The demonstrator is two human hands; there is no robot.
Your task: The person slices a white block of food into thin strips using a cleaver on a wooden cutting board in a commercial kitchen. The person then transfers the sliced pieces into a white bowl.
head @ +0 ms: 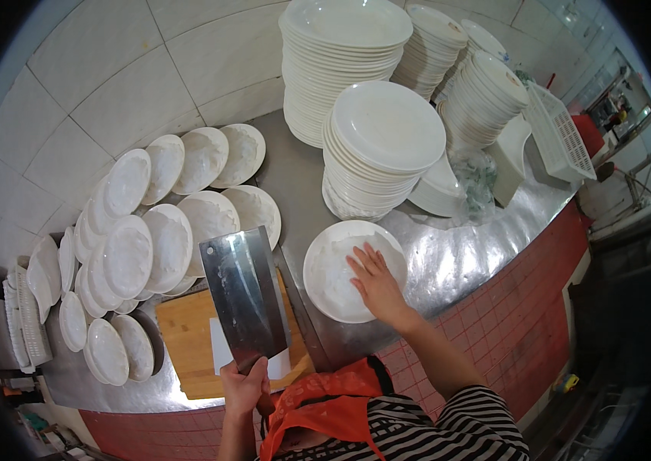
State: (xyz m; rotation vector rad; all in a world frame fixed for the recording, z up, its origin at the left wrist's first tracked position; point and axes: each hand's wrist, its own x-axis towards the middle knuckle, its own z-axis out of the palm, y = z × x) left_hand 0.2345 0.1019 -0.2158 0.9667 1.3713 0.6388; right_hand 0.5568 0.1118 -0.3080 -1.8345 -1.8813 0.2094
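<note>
My left hand [243, 385] grips the handle of a broad-bladed cleaver [242, 294], its blade raised over a wooden cutting board [184, 340]. Partly hidden behind the blade, a white rectangular piece [281, 364] lies on the board; its material cannot be made out. On the steel counter to the right, my right hand [376, 282] rests with spread fingers on a white layer [331, 276], possibly shredded food, inside a round white plate [312, 248]. No object is gripped in that hand.
Overlapping plates with similar white layers [167, 248] cover the counter's left side. Tall stacks of white plates [383, 127] [348, 63] stand behind my right hand. A clear plastic bag [475, 178] and a white plastic basket [556, 132] sit farther right. Tiled wall [123, 86] bounds the back.
</note>
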